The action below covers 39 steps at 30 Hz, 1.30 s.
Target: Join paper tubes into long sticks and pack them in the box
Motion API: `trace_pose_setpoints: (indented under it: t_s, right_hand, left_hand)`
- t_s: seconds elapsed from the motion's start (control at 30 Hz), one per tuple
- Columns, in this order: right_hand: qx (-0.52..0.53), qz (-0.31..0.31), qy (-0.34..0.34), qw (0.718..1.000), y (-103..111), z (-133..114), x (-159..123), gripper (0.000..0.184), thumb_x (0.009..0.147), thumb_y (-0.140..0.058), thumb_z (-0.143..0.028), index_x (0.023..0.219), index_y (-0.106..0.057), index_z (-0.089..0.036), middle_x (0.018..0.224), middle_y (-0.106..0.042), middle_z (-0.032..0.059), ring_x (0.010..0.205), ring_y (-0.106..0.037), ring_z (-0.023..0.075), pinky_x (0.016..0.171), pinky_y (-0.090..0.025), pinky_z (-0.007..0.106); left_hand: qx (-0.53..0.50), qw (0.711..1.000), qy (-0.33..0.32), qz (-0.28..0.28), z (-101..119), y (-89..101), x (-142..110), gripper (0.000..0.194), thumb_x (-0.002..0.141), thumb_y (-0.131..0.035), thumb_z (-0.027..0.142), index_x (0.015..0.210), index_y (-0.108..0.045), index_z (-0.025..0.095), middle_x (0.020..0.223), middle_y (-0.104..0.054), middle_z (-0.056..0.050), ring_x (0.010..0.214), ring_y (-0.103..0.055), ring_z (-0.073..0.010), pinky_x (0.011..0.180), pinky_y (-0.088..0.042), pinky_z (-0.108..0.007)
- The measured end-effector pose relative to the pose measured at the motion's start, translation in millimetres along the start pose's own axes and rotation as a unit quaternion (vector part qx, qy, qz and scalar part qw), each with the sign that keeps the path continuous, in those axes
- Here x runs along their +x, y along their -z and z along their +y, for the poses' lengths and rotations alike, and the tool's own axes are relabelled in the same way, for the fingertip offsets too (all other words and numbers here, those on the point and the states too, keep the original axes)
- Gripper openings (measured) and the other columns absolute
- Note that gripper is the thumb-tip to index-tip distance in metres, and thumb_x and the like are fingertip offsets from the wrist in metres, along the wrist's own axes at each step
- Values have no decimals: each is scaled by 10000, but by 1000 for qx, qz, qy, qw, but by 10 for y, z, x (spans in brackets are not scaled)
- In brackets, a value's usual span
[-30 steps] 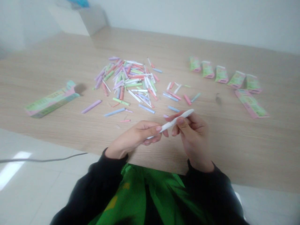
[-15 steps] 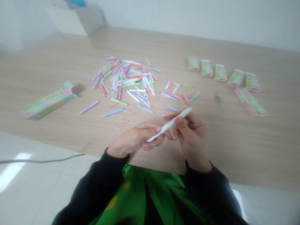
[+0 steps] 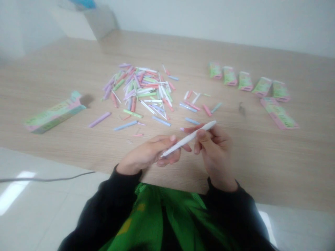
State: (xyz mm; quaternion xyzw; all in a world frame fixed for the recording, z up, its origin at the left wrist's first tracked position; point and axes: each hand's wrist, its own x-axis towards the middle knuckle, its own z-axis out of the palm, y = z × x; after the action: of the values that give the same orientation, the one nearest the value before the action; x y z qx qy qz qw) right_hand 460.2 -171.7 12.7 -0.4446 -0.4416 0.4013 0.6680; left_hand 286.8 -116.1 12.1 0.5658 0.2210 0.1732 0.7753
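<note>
Tilted across both hands is a white pen (image 3: 188, 138), its narrow tip at the lower left and its thicker end at the upper right. My right hand (image 3: 213, 150) pinches the upper part between thumb and fingers. The lower part lies across the fingers of my left hand (image 3: 154, 150), with the thumb just above the barrel. Beyond the hands, a loose heap of pen parts (image 3: 146, 92) spreads over the table, in purple, green, pink, blue and white. A blue piece (image 3: 192, 121) and a pink piece (image 3: 207, 110) lie close to my right hand.
On the wooden table (image 3: 261, 157), an opened green and pink box (image 3: 54, 113) lies at the left. Several small boxes stand in a row at the back right, with a flat box (image 3: 278, 113) before them. A white bin (image 3: 86, 22) stands at the far left.
The left thumb has come off the pen's barrel and my left hand has shifted slightly left. The pen's narrow tip now shows more clearly. The right hand keeps its pinch.
</note>
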Motion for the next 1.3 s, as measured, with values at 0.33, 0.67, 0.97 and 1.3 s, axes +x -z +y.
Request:
trace_pose_setpoints:
  t_s: [0.33, 0.67, 0.97, 1.3]
  right_hand:
    - [-51, 81, 30, 995, -36, 14, 53, 129, 896, -762, -341, 860, -721, -224, 827, -809, 13, 541, -618, 108, 529, -509, 243]
    - [-42, -36, -20, 998, -4, -39, 38, 202, 887, -762, -408, 833, -747, -214, 621, -722, -21, 454, -543, 109, 461, -471, 262]
    - [-92, 87, 14, 992, -75, -2, 11, 167, 856, -791, -368, 853, -742, -208, 780, -795, 17, 426, -372, 71, 385, -285, 224]
    - [-68, -16, -26, 997, -75, -29, 20, 230, 853, -790, -429, 815, -727, -211, 542, -610, -53, 414, -390, 79, 413, -360, 228]
  left_hand:
    - [387, 827, -202, 355, -160, -344, 124, 221, 973, -512, 276, 966, -705, 167, 836, -702, -76, 823, -620, -214, 791, -467, -330]
    - [41, 999, -20, -21, 10, 0, 47, 415, 1019, -449, 486, 977, -677, 141, 621, -430, 34, 524, -369, -116, 515, -333, -257]
    - [347, 855, -187, 338, -190, -302, 157, 225, 957, -566, 256, 1036, -757, 168, 867, -714, -70, 829, -614, -212, 808, -477, -332]
    - [195, 971, -86, 106, -9, -56, 76, 373, 1003, -496, 400, 746, -626, 163, 641, -540, 11, 597, -489, -127, 601, -400, -258]
